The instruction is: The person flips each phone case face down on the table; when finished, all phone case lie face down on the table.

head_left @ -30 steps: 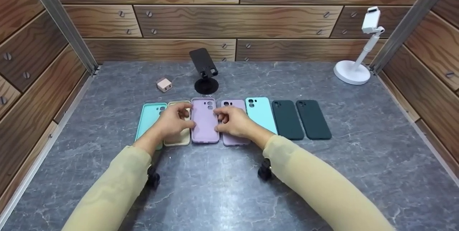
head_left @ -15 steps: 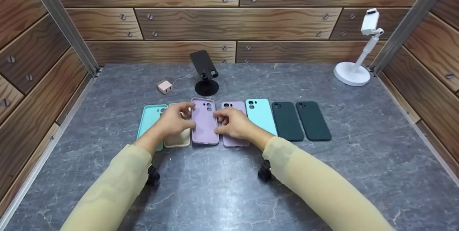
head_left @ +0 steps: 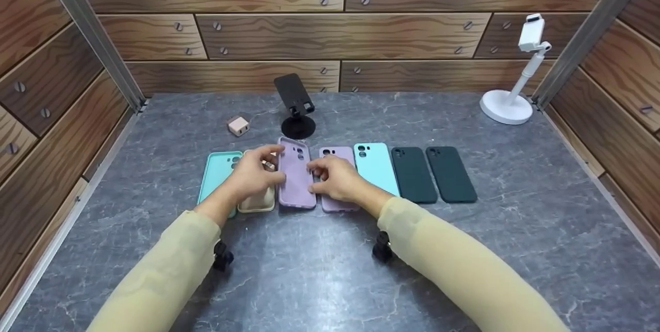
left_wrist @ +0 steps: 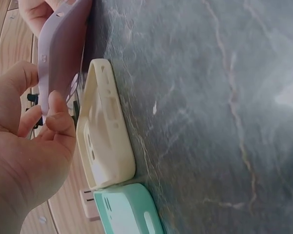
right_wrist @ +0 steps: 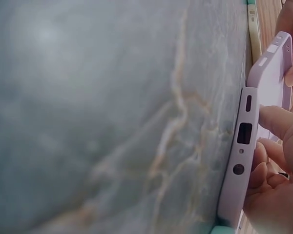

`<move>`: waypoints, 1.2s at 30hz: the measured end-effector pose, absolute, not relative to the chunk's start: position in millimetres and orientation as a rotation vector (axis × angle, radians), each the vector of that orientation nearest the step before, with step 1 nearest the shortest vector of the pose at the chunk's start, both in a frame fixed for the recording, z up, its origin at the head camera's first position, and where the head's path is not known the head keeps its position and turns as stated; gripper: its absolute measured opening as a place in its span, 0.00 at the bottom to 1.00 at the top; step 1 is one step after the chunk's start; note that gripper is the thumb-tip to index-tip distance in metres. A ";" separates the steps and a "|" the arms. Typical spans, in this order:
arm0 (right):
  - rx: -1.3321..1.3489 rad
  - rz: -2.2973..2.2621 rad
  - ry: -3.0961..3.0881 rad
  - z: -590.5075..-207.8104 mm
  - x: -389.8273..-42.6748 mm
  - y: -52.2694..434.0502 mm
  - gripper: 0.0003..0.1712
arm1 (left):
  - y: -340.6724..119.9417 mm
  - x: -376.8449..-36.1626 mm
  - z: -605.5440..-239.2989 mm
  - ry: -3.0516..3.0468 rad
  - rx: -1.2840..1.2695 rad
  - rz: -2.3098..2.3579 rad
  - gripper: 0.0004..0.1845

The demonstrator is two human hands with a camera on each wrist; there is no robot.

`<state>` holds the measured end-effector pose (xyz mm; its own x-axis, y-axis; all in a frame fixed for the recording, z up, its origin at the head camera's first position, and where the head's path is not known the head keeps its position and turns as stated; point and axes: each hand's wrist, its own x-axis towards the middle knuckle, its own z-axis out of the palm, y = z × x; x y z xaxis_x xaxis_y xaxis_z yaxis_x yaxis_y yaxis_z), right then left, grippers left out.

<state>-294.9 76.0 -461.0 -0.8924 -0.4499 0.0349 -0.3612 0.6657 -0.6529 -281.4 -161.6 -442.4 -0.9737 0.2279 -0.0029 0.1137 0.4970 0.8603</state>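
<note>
Several phone cases lie in a row on the grey marble table [head_left: 319, 270]. Both hands hold a lilac case [head_left: 296, 177] by its long edges, and it is tilted up off the table. My left hand [head_left: 276, 164] pinches its left edge above a cream case [head_left: 256, 201]. My right hand [head_left: 313, 176] grips its right edge and covers part of a second lilac case [head_left: 336, 153], which lies flat. The left wrist view shows the lifted lilac case [left_wrist: 63, 53] raised beside the cream case [left_wrist: 105, 131]. In the right wrist view it [right_wrist: 273, 68] stands above the flat lilac case [right_wrist: 237, 165].
A teal case [head_left: 217, 167] ends the row at the left. A light cyan case [head_left: 375, 167] and two dark green cases [head_left: 432, 173] lie to the right. Behind the row are a black phone stand [head_left: 296, 108], a pink charger [head_left: 238, 126] and a white stand [head_left: 508, 102]. Wooden walls surround the table.
The lilac case between my hands has come up off the table and tilted. Both hands have stayed on its edges.
</note>
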 end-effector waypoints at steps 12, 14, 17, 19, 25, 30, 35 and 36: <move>-0.812 -0.969 2.806 -457.7 -292.7 75.3 0.35 | -156.3 -279.8 -440.8 2.578 0.326 1.594 0.37; -0.808 -0.965 2.798 -457.0 -292.4 74.7 0.35 | -156.2 -279.5 -440.6 2.576 0.329 1.594 0.38; -0.805 -0.961 2.773 -455.9 -292.0 73.0 0.36 | -156.9 -278.1 -440.7 2.576 0.322 1.593 0.38; -0.801 -0.964 2.751 -454.8 -291.9 71.7 0.36 | -157.4 -277.0 -440.9 2.576 0.317 1.598 0.38; -0.699 -1.094 2.618 -449.9 -293.5 69.0 0.40 | -158.3 -275.8 -442.0 2.547 0.299 1.657 0.38; -0.495 -1.397 2.356 -445.6 -298.3 69.1 0.35 | -159.9 -274.9 -441.0 2.465 0.254 1.756 0.39; -0.297 -1.601 2.104 -442.0 -301.7 69.3 0.32 | -161.3 -273.1 -440.7 2.375 0.255 1.829 0.39; -0.262 -1.634 2.056 -441.8 -302.3 69.4 0.32 | -161.5 -272.7 -440.9 2.363 0.256 1.837 0.39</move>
